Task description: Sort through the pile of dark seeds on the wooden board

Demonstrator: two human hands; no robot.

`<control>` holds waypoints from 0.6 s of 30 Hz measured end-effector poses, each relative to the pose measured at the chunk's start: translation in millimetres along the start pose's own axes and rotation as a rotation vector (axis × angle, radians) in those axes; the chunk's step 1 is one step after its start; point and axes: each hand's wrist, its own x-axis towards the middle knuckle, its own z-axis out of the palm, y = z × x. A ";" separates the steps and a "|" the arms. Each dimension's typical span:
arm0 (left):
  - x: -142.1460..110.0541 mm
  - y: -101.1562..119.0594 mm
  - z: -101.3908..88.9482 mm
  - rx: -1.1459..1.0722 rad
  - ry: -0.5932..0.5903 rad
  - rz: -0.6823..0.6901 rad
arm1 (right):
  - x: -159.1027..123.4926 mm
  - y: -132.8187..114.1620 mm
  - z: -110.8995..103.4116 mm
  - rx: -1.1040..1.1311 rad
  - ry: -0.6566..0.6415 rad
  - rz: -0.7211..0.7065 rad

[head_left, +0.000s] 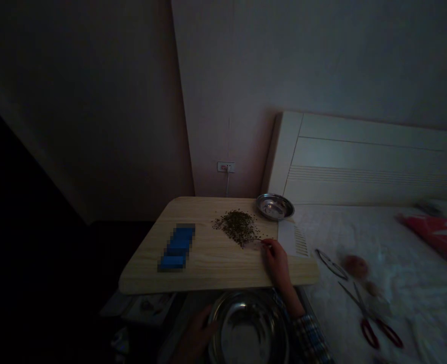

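Note:
My right hand [277, 259] is closed on the thin handle of what looks like a spoon [252, 243], at the near right edge of a pile of small dark grains [239, 226]. The grains lie loose on a light wooden table [215, 270], with stray ones around the heap. Below the table's front edge, my left hand [198, 331] grips the left rim of a wide metal bowl [248, 328]. That hand is dim, its thumb over the rim. No grains can be made out in this bowl.
A second, shallower metal bowl [275, 207] stands at the table's back right corner, near a white slotted piece [293, 238]. A blurred blue item [177, 247] lies at left. On the bed at right are red-handled scissors [369, 323] and a dark curved tool [331, 264].

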 end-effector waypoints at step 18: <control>-2.2 3.9 -0.1 -0.021 0.015 -0.053 | 1.3 0.3 1.2 0.007 -0.040 -0.040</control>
